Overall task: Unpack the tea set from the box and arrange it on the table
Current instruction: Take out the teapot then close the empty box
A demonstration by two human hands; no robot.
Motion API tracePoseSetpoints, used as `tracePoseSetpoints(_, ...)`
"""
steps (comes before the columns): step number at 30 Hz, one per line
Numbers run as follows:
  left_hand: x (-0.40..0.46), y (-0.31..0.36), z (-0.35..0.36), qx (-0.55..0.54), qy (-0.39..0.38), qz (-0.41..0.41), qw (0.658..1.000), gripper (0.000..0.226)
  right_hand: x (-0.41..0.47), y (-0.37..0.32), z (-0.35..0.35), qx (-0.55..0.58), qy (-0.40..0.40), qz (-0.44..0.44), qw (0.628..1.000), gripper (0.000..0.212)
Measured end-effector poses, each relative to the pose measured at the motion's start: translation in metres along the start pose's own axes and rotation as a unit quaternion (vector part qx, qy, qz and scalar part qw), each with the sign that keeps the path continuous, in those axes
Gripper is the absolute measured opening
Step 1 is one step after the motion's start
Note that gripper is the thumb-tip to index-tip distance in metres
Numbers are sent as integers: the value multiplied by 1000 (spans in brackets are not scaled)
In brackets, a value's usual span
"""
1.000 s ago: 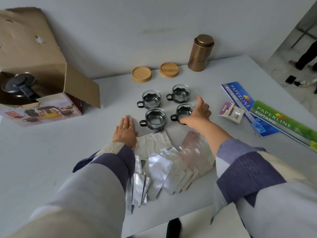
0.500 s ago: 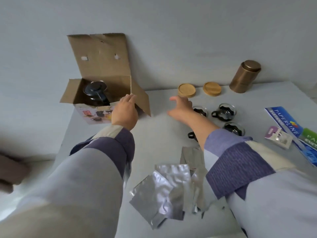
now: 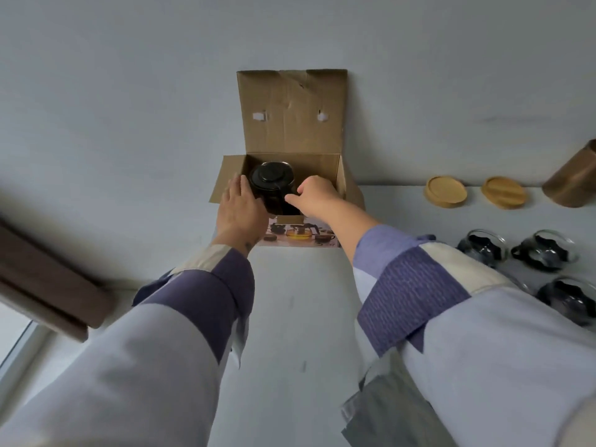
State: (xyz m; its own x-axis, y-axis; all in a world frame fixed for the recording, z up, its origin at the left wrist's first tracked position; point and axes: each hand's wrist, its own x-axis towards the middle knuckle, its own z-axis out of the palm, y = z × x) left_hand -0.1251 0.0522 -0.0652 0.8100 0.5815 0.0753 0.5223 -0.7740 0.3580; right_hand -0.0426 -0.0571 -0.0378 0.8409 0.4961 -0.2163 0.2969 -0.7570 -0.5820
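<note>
Teapot [image 3: 272,182] sits inside open cardboard box [image 3: 292,124] at far edge of table [image 3: 290,317]. Left hand [image 3: 240,211] flat against teapot's left side, fingers straight and together. Right hand [image 3: 314,195] at teapot's right side, fingers curled toward handle; actual grip cannot be told. Glass cups [image 3: 541,250] and wooden coasters [image 3: 446,191] stand at right.

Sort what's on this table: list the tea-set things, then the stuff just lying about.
Tea set job: cardboard box; teapot inside it, left hand and right hand reaching around it; glass cups.

Lying about: wooden coasters; bronze canister; foil pouches.
</note>
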Motion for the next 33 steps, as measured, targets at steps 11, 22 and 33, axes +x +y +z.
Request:
tracePoseSetpoints(11, 18, -21, 42, 116, 0, 53, 992, 58, 24, -17, 21, -46, -20, 89, 995, 19)
tracePoseSetpoints(22, 6, -10, 24, 80, -30, 27, 996, 55, -4, -10, -55, 78, 44, 66, 994, 14)
tracePoseSetpoints(33, 1, -5, 20, 95, -31, 17, 995, 55, -49, 46, -125, 83, 175, 128, 973, 24)
